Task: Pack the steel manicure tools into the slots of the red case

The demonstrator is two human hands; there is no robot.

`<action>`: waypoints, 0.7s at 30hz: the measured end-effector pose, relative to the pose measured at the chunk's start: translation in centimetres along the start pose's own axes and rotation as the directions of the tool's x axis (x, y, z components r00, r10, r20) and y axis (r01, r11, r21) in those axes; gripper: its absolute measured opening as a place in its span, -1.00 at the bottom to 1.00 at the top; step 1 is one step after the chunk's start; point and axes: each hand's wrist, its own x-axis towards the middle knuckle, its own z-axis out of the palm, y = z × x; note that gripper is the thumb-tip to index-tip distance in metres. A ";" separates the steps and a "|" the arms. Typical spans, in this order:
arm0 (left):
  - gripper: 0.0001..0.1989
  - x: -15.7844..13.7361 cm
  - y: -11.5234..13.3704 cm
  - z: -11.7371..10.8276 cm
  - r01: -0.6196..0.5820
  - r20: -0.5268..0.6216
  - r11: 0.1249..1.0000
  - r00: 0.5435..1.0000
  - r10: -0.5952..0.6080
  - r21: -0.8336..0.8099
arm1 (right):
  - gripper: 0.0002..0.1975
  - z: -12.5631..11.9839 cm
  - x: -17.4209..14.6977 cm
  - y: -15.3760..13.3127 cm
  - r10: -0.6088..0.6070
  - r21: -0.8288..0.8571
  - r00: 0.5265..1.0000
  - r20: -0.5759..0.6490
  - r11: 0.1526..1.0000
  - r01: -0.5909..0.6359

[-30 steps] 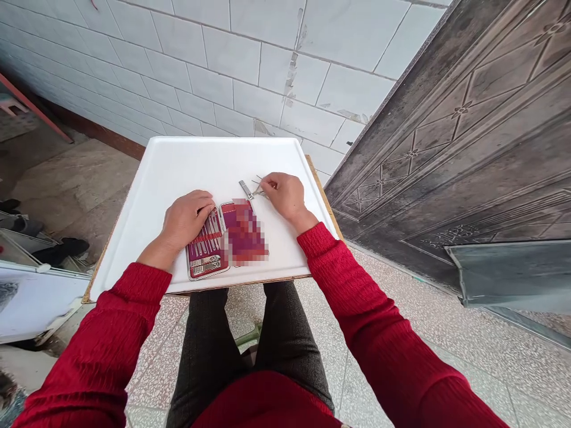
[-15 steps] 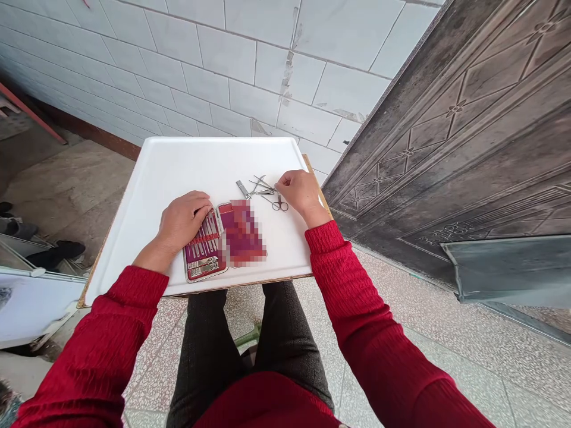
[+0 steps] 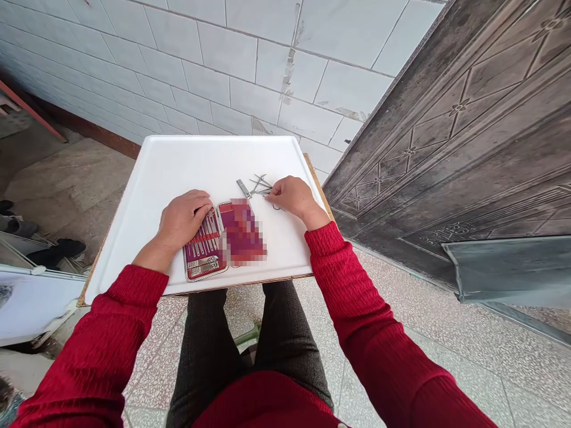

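An open manicure case (image 3: pixel 207 274) lies near the front of the white tabletop, its red and purple inside holding several slim metal tools and nail clippers in slots. My left hand (image 3: pixel 184 217) is closed over the case's far left edge, thumb on its upper side. To the right of the case, my right hand (image 3: pixel 292 196) hovers low over loose metal tools with thumb and fingertips pinched together; what is between them is too small to tell. A nail clipper (image 3: pixel 243 188) and cuticle nippers (image 3: pixel 260 180) lie just left of these fingers. Small scissors (image 3: pixel 277 208) are mostly hidden under the hand.
The white tabletop (image 3: pixel 196 157) has a raised rim and stands close to a tiled wall (image 3: pixel 214 77). A dark patterned metal door (image 3: pixel 428 137) is on the right. The case's right half (image 3: pixel 243 232) is blurred out. Shoes on a rack (image 3: pixel 57 252) are at the left.
My right hand has moved a little left and toward me, now covering most of the scissors. My left hand and the case have stayed put.
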 end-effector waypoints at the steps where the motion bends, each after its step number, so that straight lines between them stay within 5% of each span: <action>1: -0.66 0.0 0.0 0.0 0.001 -0.003 1.000 1.000 -0.001 0.000 | -0.87 0.1 0.0 -0.1 -0.005 -0.012 1.000 0.006 1.000 0.005; 21: -0.66 -0.1 -0.2 0.1 0.008 -0.007 1.000 1.000 -0.008 0.005 | -0.89 0.7 0.3 -0.2 -0.040 -0.107 0.999 0.004 0.993 0.041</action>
